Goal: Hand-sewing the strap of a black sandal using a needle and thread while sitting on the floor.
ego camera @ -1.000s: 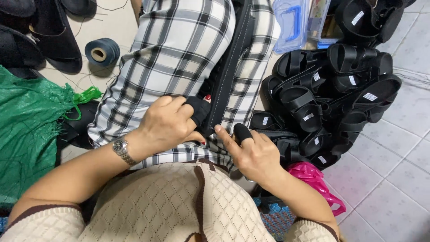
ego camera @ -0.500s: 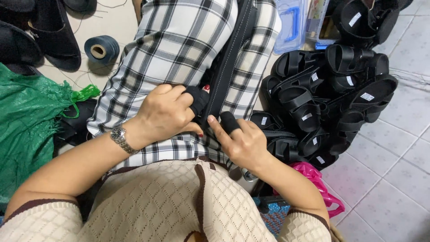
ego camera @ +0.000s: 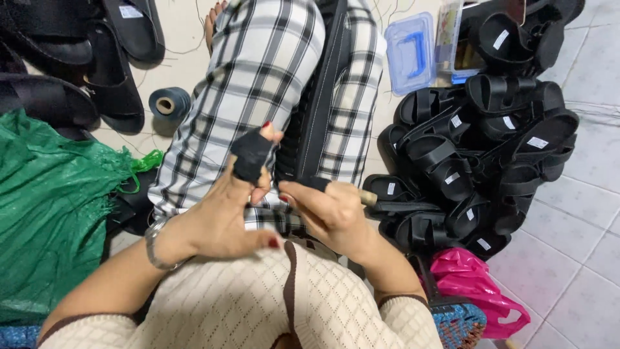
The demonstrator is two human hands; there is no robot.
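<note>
Black sandal sole (ego camera: 316, 123) — between both hands

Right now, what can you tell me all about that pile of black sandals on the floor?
The pile of black sandals sits on the pale tiled floor to the person's right. They look like rubber or leather, with wide straps and thick soles, and many carry a small white label. They are stacked loosely, tilted and overlapping each other. A pink plastic bag lies at the near edge, a clear blue-handled box at the far edge. The right hand is beside the pile.
</note>
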